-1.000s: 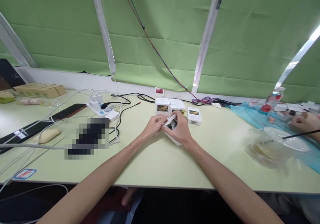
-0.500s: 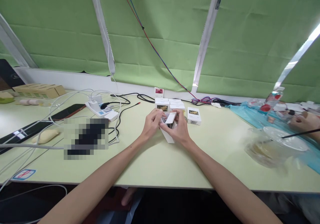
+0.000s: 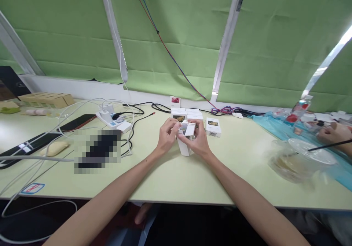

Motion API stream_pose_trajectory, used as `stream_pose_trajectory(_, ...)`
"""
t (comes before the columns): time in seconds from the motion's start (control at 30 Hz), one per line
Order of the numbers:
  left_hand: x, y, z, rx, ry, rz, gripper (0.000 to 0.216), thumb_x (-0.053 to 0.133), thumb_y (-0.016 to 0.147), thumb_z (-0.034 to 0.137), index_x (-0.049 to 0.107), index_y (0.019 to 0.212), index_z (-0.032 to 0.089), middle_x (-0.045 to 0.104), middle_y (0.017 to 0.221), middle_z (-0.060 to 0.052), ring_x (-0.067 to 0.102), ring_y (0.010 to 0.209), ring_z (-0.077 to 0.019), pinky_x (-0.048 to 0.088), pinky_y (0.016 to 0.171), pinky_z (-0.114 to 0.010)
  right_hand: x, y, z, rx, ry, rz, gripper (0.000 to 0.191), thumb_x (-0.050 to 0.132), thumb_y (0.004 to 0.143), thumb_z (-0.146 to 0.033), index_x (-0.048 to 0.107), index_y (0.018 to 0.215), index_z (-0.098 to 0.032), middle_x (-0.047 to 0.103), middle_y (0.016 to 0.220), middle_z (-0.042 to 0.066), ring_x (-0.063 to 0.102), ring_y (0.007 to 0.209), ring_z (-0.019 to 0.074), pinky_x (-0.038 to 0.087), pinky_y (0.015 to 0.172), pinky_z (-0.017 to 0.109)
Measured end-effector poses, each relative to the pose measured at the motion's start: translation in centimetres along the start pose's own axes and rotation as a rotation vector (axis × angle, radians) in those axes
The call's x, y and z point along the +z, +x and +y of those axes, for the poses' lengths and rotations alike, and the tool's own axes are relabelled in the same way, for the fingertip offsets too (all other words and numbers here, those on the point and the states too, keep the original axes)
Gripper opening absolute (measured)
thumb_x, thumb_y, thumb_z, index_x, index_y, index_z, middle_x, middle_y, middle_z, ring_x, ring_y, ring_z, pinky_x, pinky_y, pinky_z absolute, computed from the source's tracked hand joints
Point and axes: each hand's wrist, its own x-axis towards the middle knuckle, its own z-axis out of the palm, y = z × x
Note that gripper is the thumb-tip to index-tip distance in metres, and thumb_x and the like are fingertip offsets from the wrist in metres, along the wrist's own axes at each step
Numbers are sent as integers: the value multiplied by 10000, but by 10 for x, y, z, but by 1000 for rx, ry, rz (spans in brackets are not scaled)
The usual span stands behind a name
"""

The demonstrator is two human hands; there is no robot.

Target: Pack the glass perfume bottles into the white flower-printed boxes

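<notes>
Though open, a straight-edged white box [image 3: 184,149]

A pale yellow-green worktop [image 3: 154,182] spans the scene, with a blue-edged sticker [image 3: 33,188] near its left front edge. Brown cartons [image 3: 46,100] lie far left; nearer are a dark flat slab [image 3: 78,123], a yellowish rounded object [image 3: 56,149] and a white power strip [image 3: 110,120]. White boxes [image 3: 194,112] cluster at far centre, one separate box [image 3: 213,124] to their right. A blue sheet [image 3: 265,123] lies right, near a blurred lidded container [image 3: 291,167].
</notes>
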Motion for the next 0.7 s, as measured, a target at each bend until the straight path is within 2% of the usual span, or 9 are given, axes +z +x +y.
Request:
stream_pose_trajectory(0.17, 1, 0, 1, 25, 9, -6, 430, 476, 958, 546, 654, 788, 194, 620, 914, -79, 613, 909, -219, 511, 793, -356, -2, 1, 3, -1, 25, -22, 584, 801, 726, -445, 422, 1134, -269, 565, 1288, 102, 654, 1044, 224, 578, 877, 390)
stream_pose_trajectory(0.7, -2, -1, -1, 52, 43, -14, 363, 511, 950, 489, 647, 791, 192, 606, 930, -89, 599, 857, -197, 449, 572, -268, -3, 3, 9, -2, 61, -46, 597, 833, 692, -438, 422, 1091, -267, 497, 1335, 117, 588, 1194, 242, 553, 940, 399)
